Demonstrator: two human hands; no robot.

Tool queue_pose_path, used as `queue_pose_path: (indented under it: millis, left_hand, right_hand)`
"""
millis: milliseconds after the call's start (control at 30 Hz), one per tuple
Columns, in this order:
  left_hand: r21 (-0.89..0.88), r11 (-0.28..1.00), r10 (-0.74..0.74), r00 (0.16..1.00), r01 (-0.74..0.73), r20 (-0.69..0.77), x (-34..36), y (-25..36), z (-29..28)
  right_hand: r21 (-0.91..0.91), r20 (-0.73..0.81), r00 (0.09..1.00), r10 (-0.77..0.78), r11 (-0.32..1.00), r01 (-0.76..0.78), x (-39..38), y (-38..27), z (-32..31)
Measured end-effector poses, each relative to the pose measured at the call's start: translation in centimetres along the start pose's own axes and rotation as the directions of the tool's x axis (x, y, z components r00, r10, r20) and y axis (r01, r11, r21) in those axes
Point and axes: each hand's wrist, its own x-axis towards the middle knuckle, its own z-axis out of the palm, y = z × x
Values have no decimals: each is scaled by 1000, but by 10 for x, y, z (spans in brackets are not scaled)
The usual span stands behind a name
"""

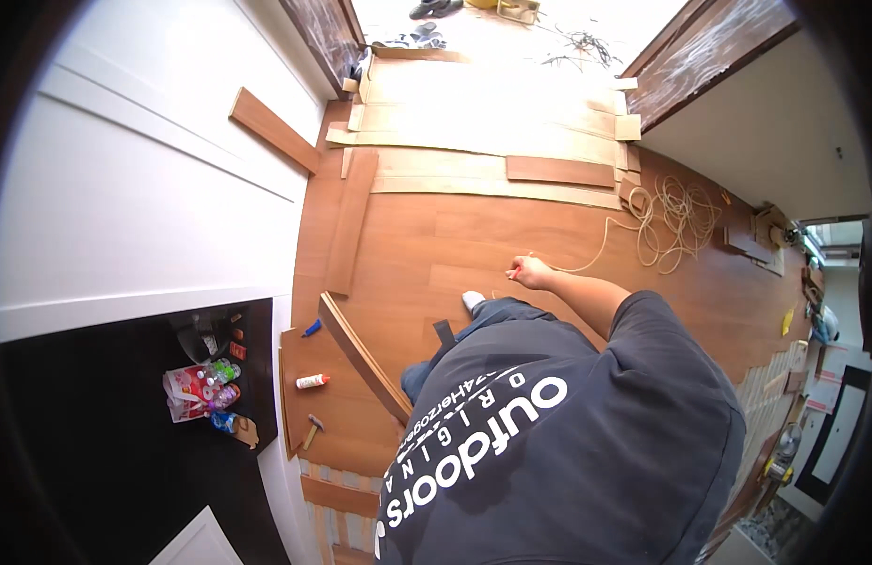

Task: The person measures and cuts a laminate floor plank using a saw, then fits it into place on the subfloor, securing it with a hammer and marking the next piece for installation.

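My right hand (528, 273) is out over the wooden floor with its fingers closed on a small red thing, too small to make out. A thin beige cord (601, 247) runs from a loose coil up to this hand. My left hand is out of sight. A long wooden plank (361, 353) slants beside my left knee, its near end hidden behind my dark shirt. Left of it lie a blue tool (312, 328), a white bottle with a red cap (313, 381) and a hammer (313, 431). My white-socked foot (472, 300) is on the floor.
Loose planks lie ahead: one along the left (353, 221), another on cardboard sheets (560, 170). One plank (274, 130) leans on the white wall. The cord coil (681, 217) sits right. Bottles and bags (210, 386) fill a dark recess at left. Uncovered floor strips (770, 386) show near right.
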Motion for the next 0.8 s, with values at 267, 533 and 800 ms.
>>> queue_pose_path:
  millis: [267,533,800]
  left_hand:
    - [196,973,84,980,-119,178,87,192,165]
    - [417,904,-27,959,-98,283,146,379,331]
    - [674,694,-93,897,-253,432,294,615,517]
  right_hand:
    - [316,-351,725,592,804,-504,-4,259,-150]
    - [589,-195,655,730,621,-517,44,231,-203]
    - [954,55,566,823,124,-274,95,189,-207]
